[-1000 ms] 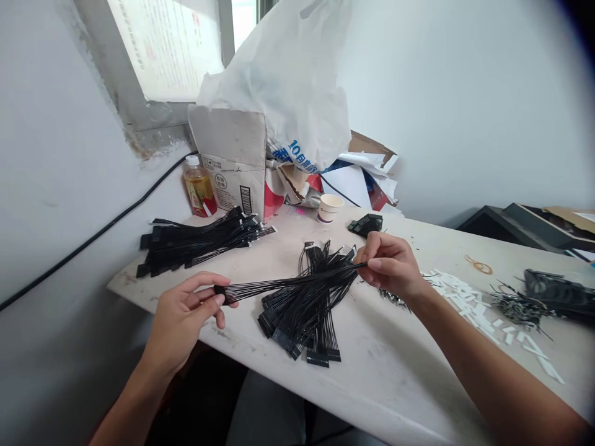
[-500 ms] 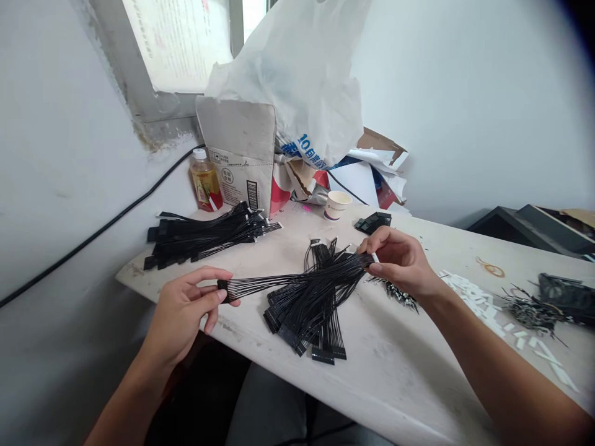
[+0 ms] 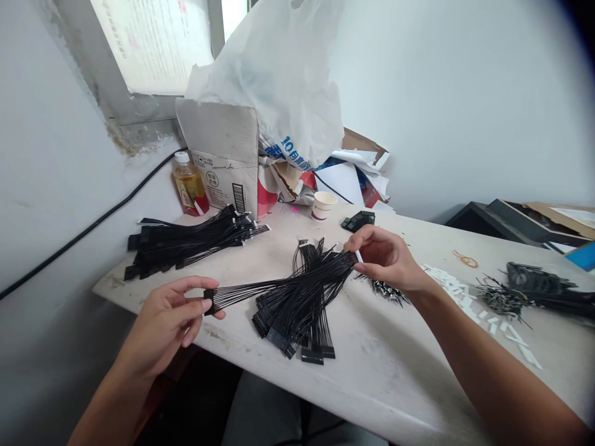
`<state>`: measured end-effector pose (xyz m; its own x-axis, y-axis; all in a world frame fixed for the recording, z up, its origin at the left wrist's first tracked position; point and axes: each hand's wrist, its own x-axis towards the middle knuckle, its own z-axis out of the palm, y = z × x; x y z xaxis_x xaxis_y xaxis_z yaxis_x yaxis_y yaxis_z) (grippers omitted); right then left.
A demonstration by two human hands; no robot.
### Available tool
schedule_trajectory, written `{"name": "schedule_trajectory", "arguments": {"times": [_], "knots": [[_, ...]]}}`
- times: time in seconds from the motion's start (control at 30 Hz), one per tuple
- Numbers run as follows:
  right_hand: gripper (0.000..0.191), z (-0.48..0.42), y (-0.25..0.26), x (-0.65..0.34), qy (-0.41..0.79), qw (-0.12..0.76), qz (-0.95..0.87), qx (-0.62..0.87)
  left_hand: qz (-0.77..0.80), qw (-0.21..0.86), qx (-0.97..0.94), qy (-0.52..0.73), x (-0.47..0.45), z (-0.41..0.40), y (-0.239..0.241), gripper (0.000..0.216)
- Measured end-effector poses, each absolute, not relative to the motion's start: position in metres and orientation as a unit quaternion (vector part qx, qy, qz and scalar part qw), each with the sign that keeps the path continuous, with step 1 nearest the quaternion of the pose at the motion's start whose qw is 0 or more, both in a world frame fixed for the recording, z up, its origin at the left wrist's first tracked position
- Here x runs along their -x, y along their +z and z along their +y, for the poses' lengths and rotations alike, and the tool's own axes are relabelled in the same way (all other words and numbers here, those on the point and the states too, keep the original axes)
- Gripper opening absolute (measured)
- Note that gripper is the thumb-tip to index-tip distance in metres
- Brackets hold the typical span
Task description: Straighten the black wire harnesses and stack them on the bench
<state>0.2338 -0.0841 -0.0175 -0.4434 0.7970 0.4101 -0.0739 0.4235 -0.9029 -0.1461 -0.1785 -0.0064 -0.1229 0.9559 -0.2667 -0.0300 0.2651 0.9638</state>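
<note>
- While a black connector (image 3: 209,301) was pinched between the thumb and fingers of the left hand (image 3: 160,322), the opposite end of the same wire harness (image 3: 253,287) was pinched by the right hand (image 3: 385,257), close to a white connector (image 3: 358,256).
- Harness was held stretched between the hands, across the front pile (image 3: 292,319). Wires were fanned at the left end, gathered at the right. Contact with the pile beneath could not be made out.
- Progress judged as partway: one harness was held up, connectors seen at both its ends, not yet laid down. Many similar ones were left in the front pile; others were grouped in a second pile (image 3: 181,244), beyond the left hand. Which pile was finished and which waiting could not be determined.
- Loose metal-tipped bits (image 3: 389,293) were partly hidden by the right hand. Dark parts (image 3: 359,220) were noted just behind it.
- White strips (image 3: 455,291), a wire tangle (image 3: 504,301) and rubber bands (image 3: 465,260) were scattered to the right.
- Rear of table (image 3: 381,390) was crowded by a paper cup (image 3: 324,205), a bottle (image 3: 190,186), a carton (image 3: 223,164) and a plastic bag (image 3: 283,80).
- Reach between the hands was judged unobstructed, though snagging on the wires below was considered possible.
</note>
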Motion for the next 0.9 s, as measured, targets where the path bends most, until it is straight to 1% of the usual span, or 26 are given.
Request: {"name": "schedule_trajectory", "arguments": {"times": [0.27, 0.37, 0.5, 0.63, 0.9], "knots": [[0.029, -0.082, -0.0199, -0.2322, 0.484, 0.46, -0.704, 0.242, 0.599, 0.536, -0.404, 0.438, 0.1469, -0.1786, -0.006, 0.042], [0.026, -0.081, -0.0203, -0.2309, 0.485, 0.463, -0.701, 0.244, 0.596, 0.542, -0.41, 0.427, 0.1471, -0.1773, -0.0075, 0.043], [0.028, -0.0808, -0.0205, -0.2303, 0.494, 0.461, -0.694, 0.248, 0.593, 0.547, -0.418, 0.417, 0.1473, -0.1766, -0.0079, 0.042], [0.022, -0.0822, -0.0209, -0.2304, 0.492, 0.464, -0.687, 0.266, 0.602, 0.546, -0.416, 0.409, 0.1458, -0.1763, -0.0061, 0.044], [0.026, -0.083, -0.0186, -0.2301, 0.518, 0.482, -0.656, 0.263, 0.595, 0.553, -0.413, 0.412, 0.1503, -0.1761, -0.0098, 0.041]]}}
